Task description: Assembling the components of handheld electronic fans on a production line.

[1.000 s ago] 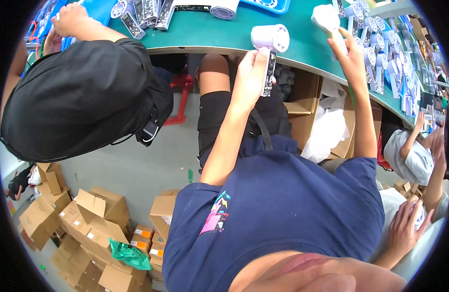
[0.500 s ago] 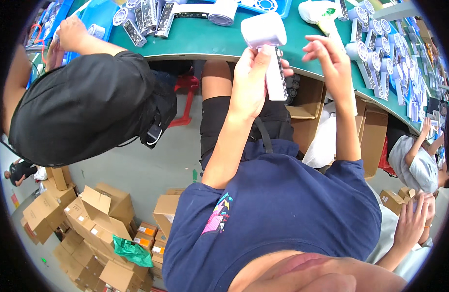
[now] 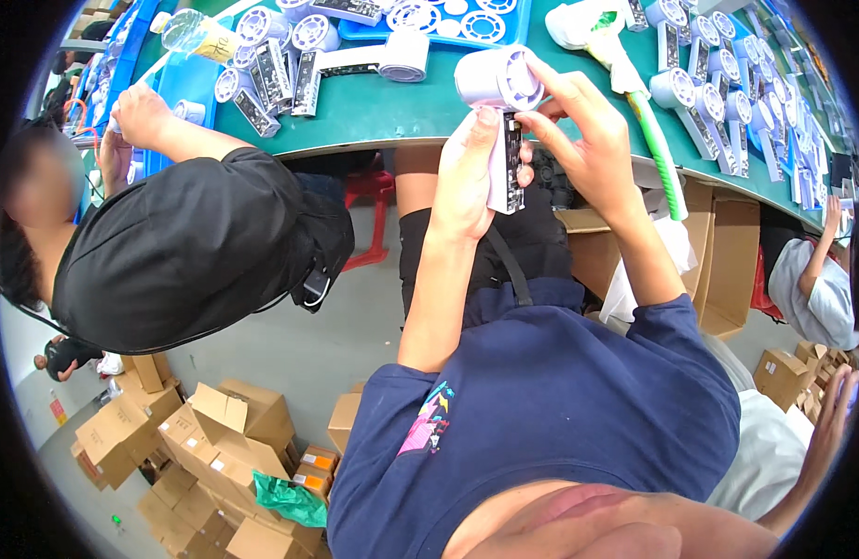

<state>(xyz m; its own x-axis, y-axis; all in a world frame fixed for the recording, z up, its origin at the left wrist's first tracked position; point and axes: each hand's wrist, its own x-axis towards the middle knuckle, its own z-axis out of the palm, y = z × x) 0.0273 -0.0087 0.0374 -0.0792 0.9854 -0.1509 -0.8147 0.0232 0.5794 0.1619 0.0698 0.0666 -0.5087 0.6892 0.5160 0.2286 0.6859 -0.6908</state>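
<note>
A white plastic housing (image 3: 479, 82) with a drum-shaped head and a straight handle is upright before me, over the bench's front edge. My left hand (image 3: 467, 168) is closed round its handle, thumb in front. A dark strip with white marks, like a circuit board, shows along the handle's right side. The head's round slotted end faces right. There my right hand (image 3: 583, 140) touches it, index finger at the upper rim and thumb lower down near the handle. Its other fingers are partly hidden. Similar housings (image 3: 403, 58) lie on the green bench (image 3: 364, 121) beyond.
A blue tray (image 3: 518, 28) holds round slotted parts. A white bag with a green-striped tail (image 3: 655, 154) hangs over the bench edge. Many housings (image 3: 704, 102) stand at the right. A person in black (image 3: 187, 233) sits close at my left. Cardboard boxes (image 3: 215, 447) are stacked behind.
My right hand has come leftward onto the housing's head. The housing has turned, so its slotted end and the dark strip now show more. The view has shifted slightly.
</note>
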